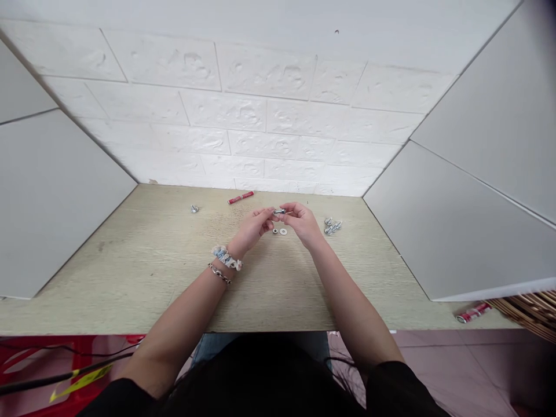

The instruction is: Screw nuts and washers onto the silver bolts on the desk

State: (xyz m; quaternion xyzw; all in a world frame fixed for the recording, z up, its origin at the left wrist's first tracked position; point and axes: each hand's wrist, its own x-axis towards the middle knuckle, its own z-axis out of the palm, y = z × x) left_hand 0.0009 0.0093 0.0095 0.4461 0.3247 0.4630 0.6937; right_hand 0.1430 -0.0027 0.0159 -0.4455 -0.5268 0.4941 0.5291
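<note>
1. Left hand (251, 229) and right hand (304, 224), close together over the bench (278, 289), narrowly pinch one metal bolt (280, 211), probably by opposite ends for steady control.
2. That bolt lies between the hands, roughly level.
3. Flat washer (284, 231): on their near side, likely for easy reach.
4. Nut (275, 231): smaller, just beside the washer.

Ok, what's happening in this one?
A person holds a metal bolt between the fingertips of the left hand and right hand, just above the tabletop. A nut and a flat washer lie close by, nearer the person. Small metal hardware sits clustered to the right; another metal piece lies off to the left.
</note>
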